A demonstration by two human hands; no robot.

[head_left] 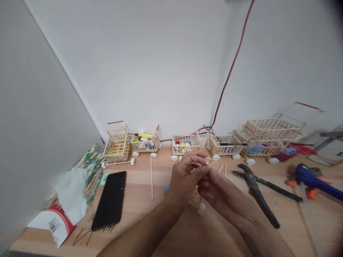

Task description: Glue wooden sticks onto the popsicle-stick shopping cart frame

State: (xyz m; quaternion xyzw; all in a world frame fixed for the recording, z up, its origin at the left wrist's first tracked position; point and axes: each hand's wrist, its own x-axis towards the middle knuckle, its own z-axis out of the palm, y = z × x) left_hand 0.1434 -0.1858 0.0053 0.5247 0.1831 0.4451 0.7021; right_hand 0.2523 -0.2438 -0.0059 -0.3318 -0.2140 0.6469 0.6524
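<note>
My left hand [184,178] and my right hand [221,192] meet over the middle of the table, fingertips pinched together. A small pale bit shows at the fingertips; what it is I cannot make out. Under and behind the hands is a small cart of thin wooden sticks [195,200], mostly hidden, with a white wheel [201,208] showing. Something blue [167,188] peeks out beside my left wrist. Beyond my fingers stands a stick cart [184,145] with coloured caps inside. Two short sticks [225,169] lie to the right of my fingertips.
Several more stick carts [116,146] line the wall. A phone [109,200], a loose stick [152,178], wrapped sticks [92,160] and a torn packet [57,223] lie to the left. Black-handled pliers [257,191] and a blue glue gun [318,182] are on the right.
</note>
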